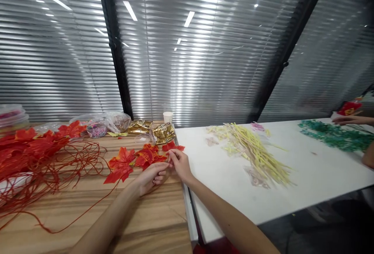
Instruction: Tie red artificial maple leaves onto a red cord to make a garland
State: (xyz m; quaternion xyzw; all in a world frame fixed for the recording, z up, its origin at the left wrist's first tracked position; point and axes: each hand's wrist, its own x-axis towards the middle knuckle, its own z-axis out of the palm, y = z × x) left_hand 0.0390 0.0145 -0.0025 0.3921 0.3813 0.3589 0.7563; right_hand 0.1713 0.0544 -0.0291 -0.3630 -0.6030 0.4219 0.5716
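at the edge of the wooden table (157, 228), the left hand (152, 177) and right hand (181, 165) are closed in fingertip pinches, contents indiscernible, beside red leaves (121, 164), apparently fastening; the next move calls for steady tension.

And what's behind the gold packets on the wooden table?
Behind the packets is a white cup, then window blinds. Whatever sits lower behind the packets is hidden.

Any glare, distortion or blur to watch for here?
Head view: bright streaks glare across the blinds; head view: window frames splay outward, perhaps wide-angle distortion; head view: left hand and right hand look clear, anything between them too small to tell.
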